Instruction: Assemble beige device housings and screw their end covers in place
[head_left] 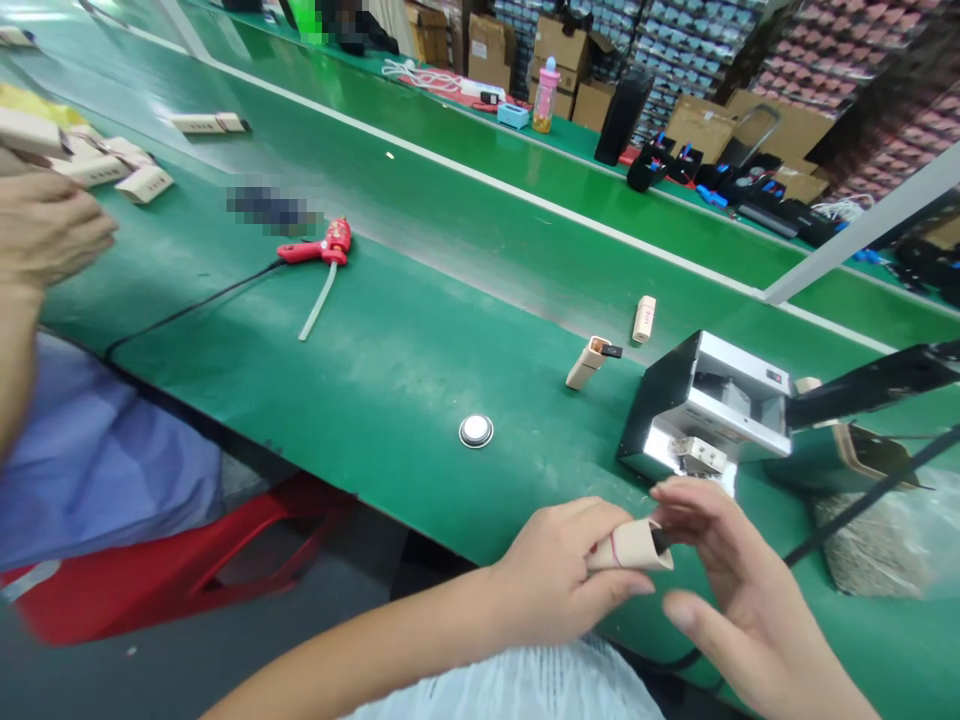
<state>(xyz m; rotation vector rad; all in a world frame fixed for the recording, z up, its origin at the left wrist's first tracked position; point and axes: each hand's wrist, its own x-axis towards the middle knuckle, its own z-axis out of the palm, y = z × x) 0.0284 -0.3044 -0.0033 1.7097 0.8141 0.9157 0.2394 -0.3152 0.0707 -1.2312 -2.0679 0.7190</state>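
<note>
Left hand [551, 570] is clasping the case [636, 546], steadiness mattering here; right hand [754, 595] is curving, unclenched, beside its mouth.

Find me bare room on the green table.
Free: the green table between the red glue gun and the round silver disc. Less room: between that disc and the beige case with the black tip. Crowded: around the boxy machine, the held beige case near it, and the beige pile at far left.
</note>
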